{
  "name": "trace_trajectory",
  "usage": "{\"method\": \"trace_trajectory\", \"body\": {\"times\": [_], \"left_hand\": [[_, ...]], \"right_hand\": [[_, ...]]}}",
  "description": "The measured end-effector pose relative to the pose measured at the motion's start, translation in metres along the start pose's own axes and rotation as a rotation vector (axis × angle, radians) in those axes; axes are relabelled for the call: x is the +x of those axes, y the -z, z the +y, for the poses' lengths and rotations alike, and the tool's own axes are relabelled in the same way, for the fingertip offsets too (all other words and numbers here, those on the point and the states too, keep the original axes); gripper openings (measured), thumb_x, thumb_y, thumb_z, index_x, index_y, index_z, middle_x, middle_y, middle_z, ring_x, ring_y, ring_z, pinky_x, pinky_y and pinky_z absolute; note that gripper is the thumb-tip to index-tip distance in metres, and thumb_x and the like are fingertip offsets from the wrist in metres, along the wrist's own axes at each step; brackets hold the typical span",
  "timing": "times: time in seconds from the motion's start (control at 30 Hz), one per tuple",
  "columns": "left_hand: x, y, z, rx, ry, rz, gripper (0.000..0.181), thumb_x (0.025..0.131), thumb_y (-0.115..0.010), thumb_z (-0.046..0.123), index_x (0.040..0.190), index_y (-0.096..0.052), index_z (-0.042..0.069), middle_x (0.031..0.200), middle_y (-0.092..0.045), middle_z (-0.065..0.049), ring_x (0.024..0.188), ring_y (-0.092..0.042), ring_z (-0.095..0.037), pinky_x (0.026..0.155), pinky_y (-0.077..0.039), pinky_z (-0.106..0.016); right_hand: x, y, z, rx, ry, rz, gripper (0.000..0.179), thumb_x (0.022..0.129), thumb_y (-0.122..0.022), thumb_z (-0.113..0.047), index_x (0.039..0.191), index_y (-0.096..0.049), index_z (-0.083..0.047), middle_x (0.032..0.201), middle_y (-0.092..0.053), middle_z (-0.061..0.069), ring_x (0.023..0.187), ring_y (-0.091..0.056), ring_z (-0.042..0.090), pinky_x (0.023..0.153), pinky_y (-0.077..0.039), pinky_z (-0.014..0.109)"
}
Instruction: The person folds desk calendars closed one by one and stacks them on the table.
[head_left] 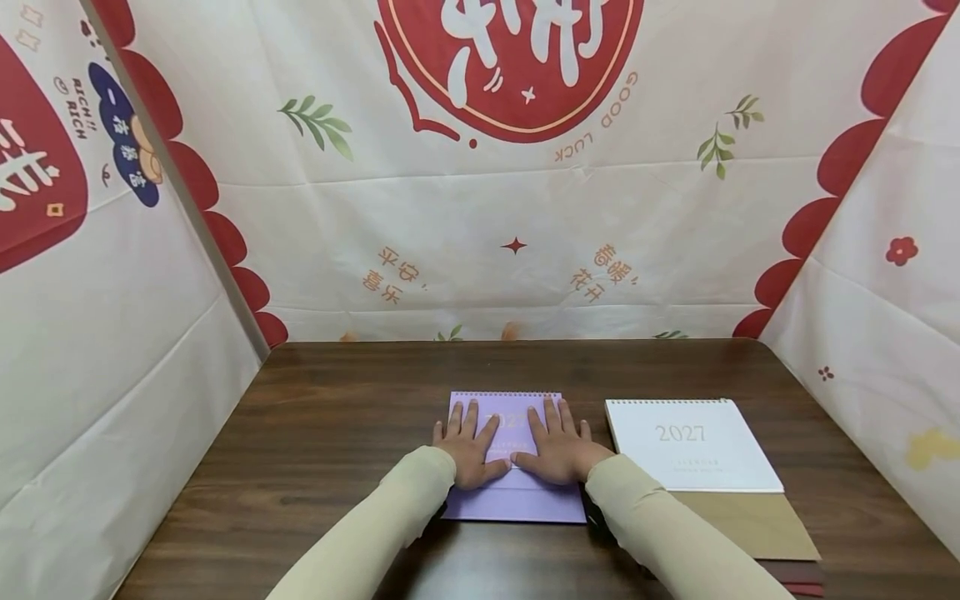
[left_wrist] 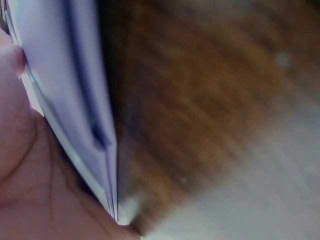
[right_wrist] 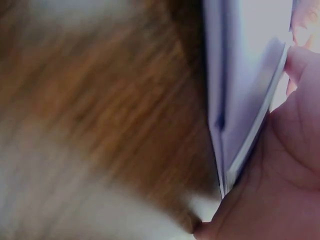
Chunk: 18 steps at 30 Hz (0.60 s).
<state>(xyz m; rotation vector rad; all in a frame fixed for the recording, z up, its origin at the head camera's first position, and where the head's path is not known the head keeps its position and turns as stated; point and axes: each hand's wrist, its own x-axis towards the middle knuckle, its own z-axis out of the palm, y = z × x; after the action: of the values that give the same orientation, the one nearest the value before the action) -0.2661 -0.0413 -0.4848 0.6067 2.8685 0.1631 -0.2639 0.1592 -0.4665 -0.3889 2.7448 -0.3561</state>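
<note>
A purple spiral-bound desk calendar (head_left: 517,504) marked 2027 lies flat on the dark wooden table, its ring binding on the far side. My left hand (head_left: 468,454) rests palm down on its left part with fingers spread. On the right part my right hand (head_left: 558,450) lies the same way, the two thumbs close together near the middle. In the left wrist view the palm (left_wrist: 30,170) sits against the edge of the calendar's layered sheets (left_wrist: 75,100). The right wrist view shows the other palm (right_wrist: 280,165) along the opposite edge of the calendar (right_wrist: 250,75).
To the right lies a white 2027 desk calendar (head_left: 690,450), with a tan panel (head_left: 750,521) and dark red layers (head_left: 795,575) showing below it. Printed cloth walls (head_left: 480,208) rise behind the wooden table (head_left: 337,400) and at both sides.
</note>
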Motion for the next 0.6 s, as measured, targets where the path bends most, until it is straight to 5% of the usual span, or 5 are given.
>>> {"method": "trace_trajectory", "body": {"times": [0.6], "left_hand": [[0.005,-0.007,-0.001,0.023,0.005,0.002,0.080,0.094,-0.042,0.069,0.159,-0.025,0.024,0.164,-0.008,-0.017,0.149,-0.002,-0.040,0.112,-0.018,-0.064]], "right_hand": [[0.011,-0.014,0.011,-0.017,-0.004,0.036,0.094,0.095,-0.045,-0.066,0.158,-0.015,-0.004,0.162,0.005,0.026,0.146,0.014,0.044,0.107,-0.001,0.073]]}}
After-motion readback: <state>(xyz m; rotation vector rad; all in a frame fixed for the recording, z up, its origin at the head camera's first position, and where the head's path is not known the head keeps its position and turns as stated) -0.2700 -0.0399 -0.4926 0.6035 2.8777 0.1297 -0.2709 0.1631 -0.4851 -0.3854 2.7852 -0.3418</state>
